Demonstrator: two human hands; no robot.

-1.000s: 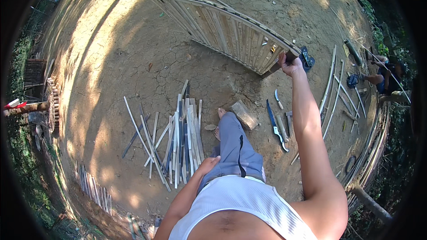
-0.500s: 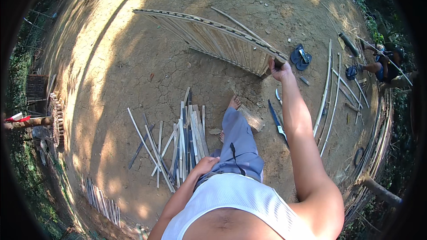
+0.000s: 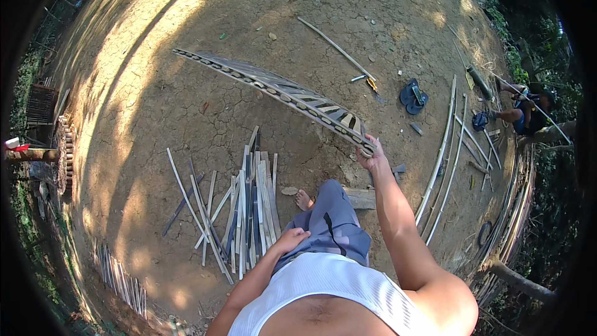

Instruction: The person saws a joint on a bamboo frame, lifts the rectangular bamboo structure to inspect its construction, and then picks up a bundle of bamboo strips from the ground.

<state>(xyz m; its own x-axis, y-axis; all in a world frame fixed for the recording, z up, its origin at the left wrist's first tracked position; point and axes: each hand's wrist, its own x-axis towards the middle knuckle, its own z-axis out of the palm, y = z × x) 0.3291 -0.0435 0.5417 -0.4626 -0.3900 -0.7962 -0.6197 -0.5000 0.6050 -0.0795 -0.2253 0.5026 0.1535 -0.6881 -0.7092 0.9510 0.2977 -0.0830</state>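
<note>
My right hand point(image 3: 371, 157) grips the near end of a long woven bamboo panel point(image 3: 273, 87), which stands on edge and stretches away to the upper left over the bare earth. My left hand point(image 3: 292, 238) rests on my left thigh, fingers loosely curled, holding nothing. I stand in grey trousers with one bare foot point(image 3: 304, 200) forward. A pile of split bamboo slats point(image 3: 245, 208) lies on the ground just left of my leg.
A wooden block point(image 3: 360, 198) lies by my foot. Long bamboo strips point(image 3: 444, 149) curve along the right. A pair of dark sandals point(image 3: 413, 96) and a thin pole point(image 3: 336, 46) lie beyond the panel. Another person point(image 3: 522, 115) sits at the far right.
The bamboo panel has swung from nearly flat-on to edge-on, with my right hand still gripping its near end. My view has shifted, and the sandals now lie farther from my hand.
</note>
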